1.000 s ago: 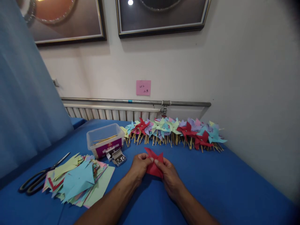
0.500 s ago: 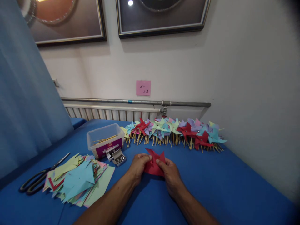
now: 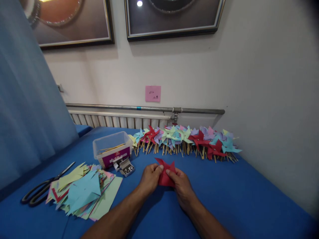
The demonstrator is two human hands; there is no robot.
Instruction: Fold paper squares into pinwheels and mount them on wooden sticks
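Observation:
A red paper piece (image 3: 166, 177) with pointed corners folded toward its middle is held above the blue table (image 3: 224, 196). On its left side, my left hand (image 3: 151, 177) pinches it, thumb near the centre. My right hand (image 3: 181, 182) grips the right side, its thumb pressed on the paper close to the left thumb. The fingers behind the paper are partly hidden. To the left of my hands, a small open box (image 3: 126, 167) contains shiny metal pieces.
Finished pinwheels on sticks (image 3: 184, 136) line the back. A clear plastic bin (image 3: 112, 149) holds sticks. Cut coloured papers (image 3: 84, 191) are piled at left beside black-handled scissors (image 3: 45, 187). A blue curtain (image 3: 30, 86) hangs at the left, and a radiator (image 3: 119, 119) stands behind.
My left hand has shifted slightly right, and its thumb is nearer the middle of the red paper. The left corner looks more folded in. My right hand has hardly moved.

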